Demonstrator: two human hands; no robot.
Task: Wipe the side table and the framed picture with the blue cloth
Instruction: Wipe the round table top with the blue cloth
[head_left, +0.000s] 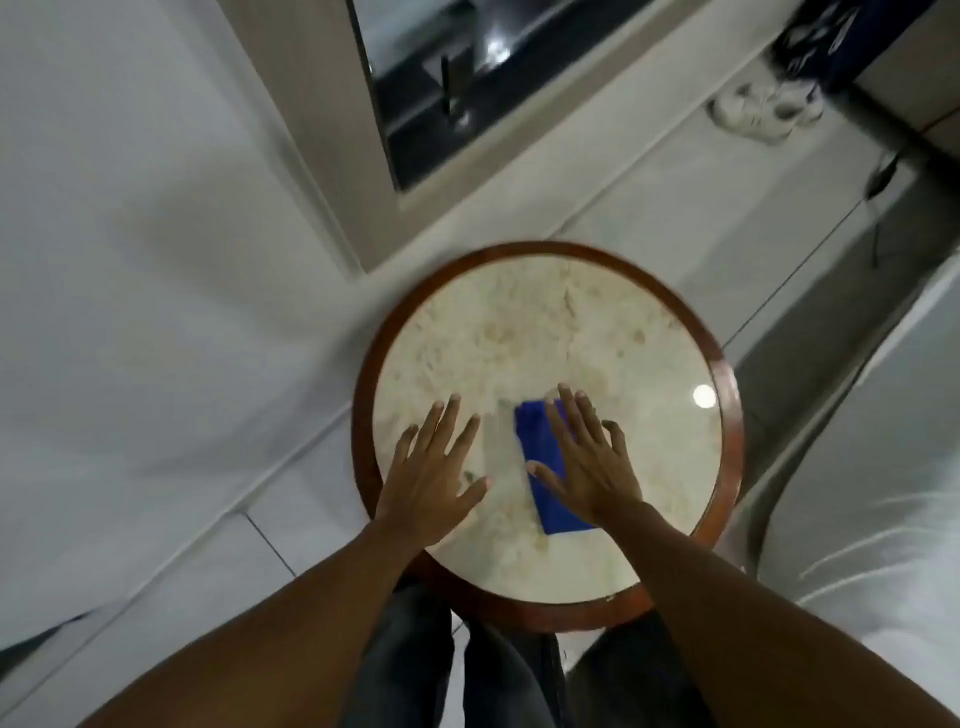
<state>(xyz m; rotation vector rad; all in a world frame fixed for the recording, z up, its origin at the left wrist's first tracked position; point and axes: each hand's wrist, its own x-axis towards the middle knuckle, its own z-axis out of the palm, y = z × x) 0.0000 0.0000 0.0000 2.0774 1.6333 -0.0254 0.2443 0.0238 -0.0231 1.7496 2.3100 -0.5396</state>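
Note:
The round side table (540, 322) has a cream marble top inside a dark wooden rim. A folded blue cloth (540, 441) lies flat on the near half of the top. My right hand (589, 460) presses down on the cloth with its fingers spread, covering the cloth's right side. My left hand (434, 467) rests flat on the bare marble just left of the cloth, fingers apart, holding nothing. A tall framed picture (415, 93) with a pale frame and dark glass leans against the white wall behind the table.
A white bed (883, 519) lies close on the right of the table. White shoes (763, 109) sit on the pale tiled floor at the back right, next to a dark cable (878, 208). My legs stand against the table's near edge.

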